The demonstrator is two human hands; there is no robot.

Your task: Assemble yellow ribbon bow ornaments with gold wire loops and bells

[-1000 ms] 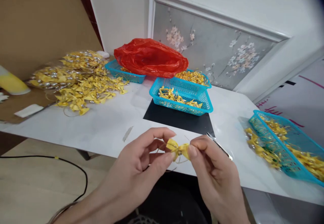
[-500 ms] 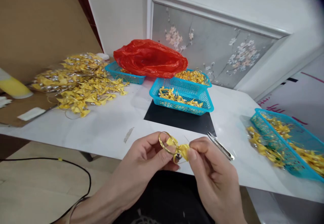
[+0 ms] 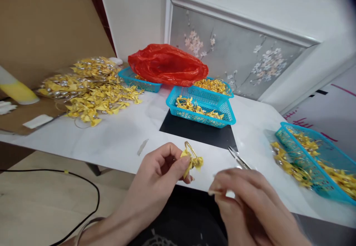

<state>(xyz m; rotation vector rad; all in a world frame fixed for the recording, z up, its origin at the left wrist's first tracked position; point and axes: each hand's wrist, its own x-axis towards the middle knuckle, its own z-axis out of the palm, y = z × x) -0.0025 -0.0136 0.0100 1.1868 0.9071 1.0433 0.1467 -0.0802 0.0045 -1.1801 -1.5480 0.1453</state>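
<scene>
My left hand pinches a yellow ribbon bow with a gold ring on it, between thumb and fingertips. The ring stands up above the fingers, and part of the bow is hidden behind the thumb. To the right and lower, apart from the bow, is my right hand, smeared by motion. Its thumb and fingers are closed together; a small pale bit shows at them, too blurred to name. Metal tweezers lie on the table just beyond my right hand.
Blue baskets with yellow bows stand at the middle and right. A red plastic bag rests on baskets behind. Piled yellow bows lie at the left. Beneath the middle basket is a black sheet.
My right hand has let go of the bow and moved right and toward me. My left hand still holds the bow, and the ring has turned.
</scene>
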